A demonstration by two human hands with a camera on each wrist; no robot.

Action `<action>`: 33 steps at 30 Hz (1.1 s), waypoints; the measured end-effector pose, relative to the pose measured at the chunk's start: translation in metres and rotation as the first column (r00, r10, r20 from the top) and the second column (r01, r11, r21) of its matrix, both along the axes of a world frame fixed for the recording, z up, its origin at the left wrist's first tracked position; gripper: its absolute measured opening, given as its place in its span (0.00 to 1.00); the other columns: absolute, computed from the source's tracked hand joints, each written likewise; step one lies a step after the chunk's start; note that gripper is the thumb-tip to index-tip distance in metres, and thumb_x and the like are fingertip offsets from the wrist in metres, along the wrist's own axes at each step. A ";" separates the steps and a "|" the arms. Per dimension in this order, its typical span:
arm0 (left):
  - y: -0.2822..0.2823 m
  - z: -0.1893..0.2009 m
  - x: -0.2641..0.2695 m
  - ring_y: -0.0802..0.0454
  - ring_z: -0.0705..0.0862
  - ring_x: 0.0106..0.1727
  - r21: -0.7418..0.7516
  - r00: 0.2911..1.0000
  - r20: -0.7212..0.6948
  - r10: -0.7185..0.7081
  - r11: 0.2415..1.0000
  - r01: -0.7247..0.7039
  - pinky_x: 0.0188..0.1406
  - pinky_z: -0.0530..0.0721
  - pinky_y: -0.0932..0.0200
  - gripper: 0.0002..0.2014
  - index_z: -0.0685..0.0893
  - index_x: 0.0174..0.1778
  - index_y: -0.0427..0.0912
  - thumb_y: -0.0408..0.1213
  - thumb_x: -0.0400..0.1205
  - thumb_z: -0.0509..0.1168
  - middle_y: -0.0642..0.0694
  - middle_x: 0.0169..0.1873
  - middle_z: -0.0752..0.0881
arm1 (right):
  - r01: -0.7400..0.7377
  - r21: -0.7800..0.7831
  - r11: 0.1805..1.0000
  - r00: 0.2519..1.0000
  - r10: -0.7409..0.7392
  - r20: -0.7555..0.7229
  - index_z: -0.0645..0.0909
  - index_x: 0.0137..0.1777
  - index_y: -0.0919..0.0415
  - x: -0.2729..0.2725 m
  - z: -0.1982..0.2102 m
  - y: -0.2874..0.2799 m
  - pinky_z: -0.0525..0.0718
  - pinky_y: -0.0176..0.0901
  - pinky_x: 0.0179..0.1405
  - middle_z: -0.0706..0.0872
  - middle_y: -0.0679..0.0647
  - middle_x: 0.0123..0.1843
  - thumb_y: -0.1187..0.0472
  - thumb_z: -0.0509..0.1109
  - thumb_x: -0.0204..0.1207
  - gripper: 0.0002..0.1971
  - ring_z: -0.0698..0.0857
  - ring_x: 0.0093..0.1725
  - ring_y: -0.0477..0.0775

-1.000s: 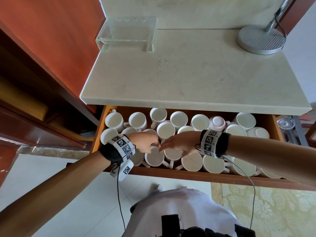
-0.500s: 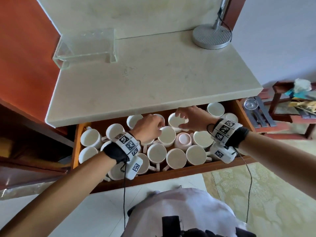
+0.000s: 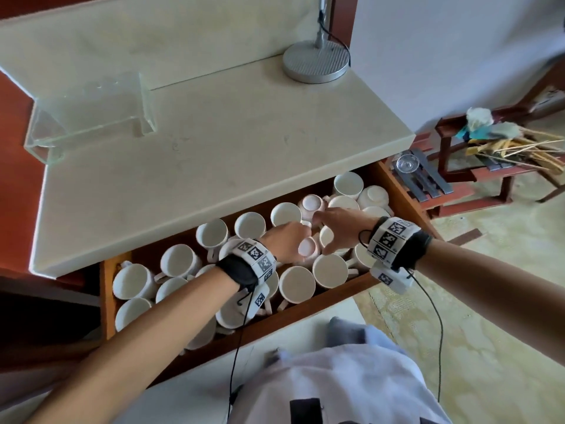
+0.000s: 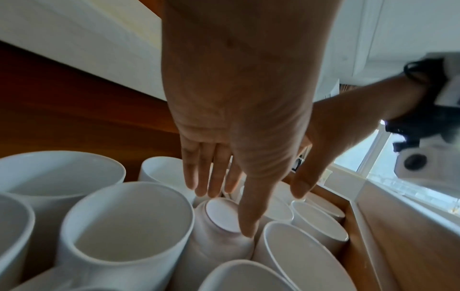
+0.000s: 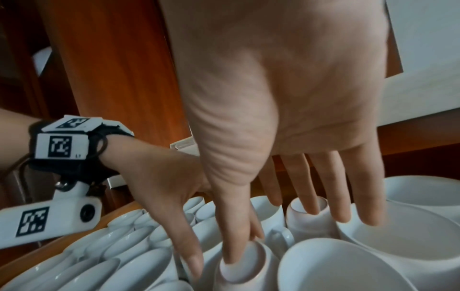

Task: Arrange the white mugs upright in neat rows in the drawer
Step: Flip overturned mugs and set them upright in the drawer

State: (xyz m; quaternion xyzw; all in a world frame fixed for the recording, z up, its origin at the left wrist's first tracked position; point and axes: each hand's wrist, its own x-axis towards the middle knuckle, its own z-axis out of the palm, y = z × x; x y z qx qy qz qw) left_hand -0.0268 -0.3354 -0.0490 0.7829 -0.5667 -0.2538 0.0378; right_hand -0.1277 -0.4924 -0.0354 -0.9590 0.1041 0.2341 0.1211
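Upturned mug [image 3: 306,248] between both grips — left hand [image 3: 284,240] and right hand [image 3: 339,223] spread, fingertips touching it.

Pale stone counter [image 3: 214,154], lamp base [image 3: 316,61], tiled floor [image 3: 195,390].

I see a clear acrylic stand [image 3: 91,114] on the marble countertop [image 3: 214,154] at 10 o'clock, round metal lamp base [image 3: 316,61] at 12, red wooden rack [image 3: 477,166] w/ dried stalks [image 3: 519,148] at 2.
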 end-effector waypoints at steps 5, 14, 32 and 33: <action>-0.012 -0.011 -0.005 0.46 0.86 0.50 0.050 0.998 0.056 -0.001 0.999 -0.001 0.35 0.73 0.62 0.16 0.81 0.55 0.40 0.45 0.79 0.74 0.48 0.49 0.82 | -0.067 -0.039 0.997 0.997 0.066 -0.032 0.73 0.68 0.57 0.006 -0.001 -0.017 0.78 0.47 0.42 0.81 0.55 0.61 0.40 0.83 0.64 0.38 0.84 0.58 0.59; -0.032 -0.022 -0.015 0.40 0.87 0.51 0.197 0.984 0.177 0.007 0.979 -0.042 0.39 0.75 0.54 0.20 0.80 0.59 0.38 0.40 0.74 0.76 0.43 0.57 0.82 | -0.268 -0.071 0.961 0.963 0.269 0.000 0.70 0.72 0.56 0.016 -0.004 -0.039 0.79 0.50 0.46 0.82 0.58 0.63 0.40 0.82 0.65 0.40 0.83 0.62 0.62; -0.045 0.016 -0.026 0.48 0.88 0.41 0.269 0.956 0.219 0.193 0.930 -0.249 0.43 0.89 0.50 0.26 0.84 0.54 0.50 0.46 0.63 0.85 0.52 0.40 0.86 | -0.193 0.197 0.961 0.981 0.187 0.049 0.66 0.81 0.55 0.006 0.008 -0.068 0.83 0.55 0.61 0.81 0.57 0.66 0.39 0.83 0.65 0.48 0.82 0.64 0.60; -0.044 0.021 -0.026 0.48 0.88 0.41 0.265 0.953 0.218 0.209 0.927 -0.264 0.42 0.90 0.51 0.25 0.84 0.53 0.51 0.46 0.63 0.85 0.52 0.39 0.87 | -0.178 0.222 0.959 0.984 0.169 0.062 0.66 0.81 0.56 0.007 0.010 -0.068 0.83 0.53 0.61 0.81 0.56 0.68 0.40 0.83 0.66 0.48 0.82 0.64 0.60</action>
